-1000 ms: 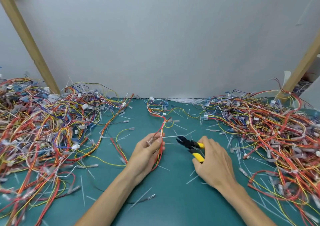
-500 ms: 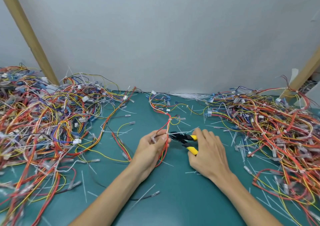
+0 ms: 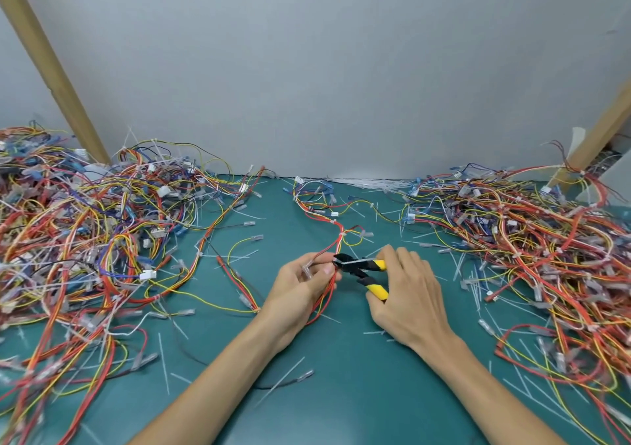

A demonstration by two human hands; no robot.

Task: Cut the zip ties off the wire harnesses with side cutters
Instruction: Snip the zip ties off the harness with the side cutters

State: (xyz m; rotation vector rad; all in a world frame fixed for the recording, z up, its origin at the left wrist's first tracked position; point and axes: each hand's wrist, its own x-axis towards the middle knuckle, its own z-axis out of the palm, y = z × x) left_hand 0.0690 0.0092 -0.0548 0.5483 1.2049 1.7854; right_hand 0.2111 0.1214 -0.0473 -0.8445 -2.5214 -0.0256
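My left hand (image 3: 302, 285) pinches a red, orange and yellow wire harness (image 3: 338, 239) that runs from the back of the green mat down under my palm. Yellow-handled side cutters (image 3: 362, 268) sit in the grip of my right hand (image 3: 406, 294). Their black jaws touch the harness just beside my left fingertips, at a white zip tie whose tail lies across the jaws.
A big tangle of wire harnesses (image 3: 78, 239) fills the left side of the green mat (image 3: 341, 393), and another pile (image 3: 532, 239) fills the right. Cut white zip-tie tails litter the mat. Wooden struts (image 3: 51, 65) lean against the grey wall at both sides.
My right hand has brought the cutters leftward until the jaws meet the harness at my left fingertips. My left hand keeps its hold on the harness.
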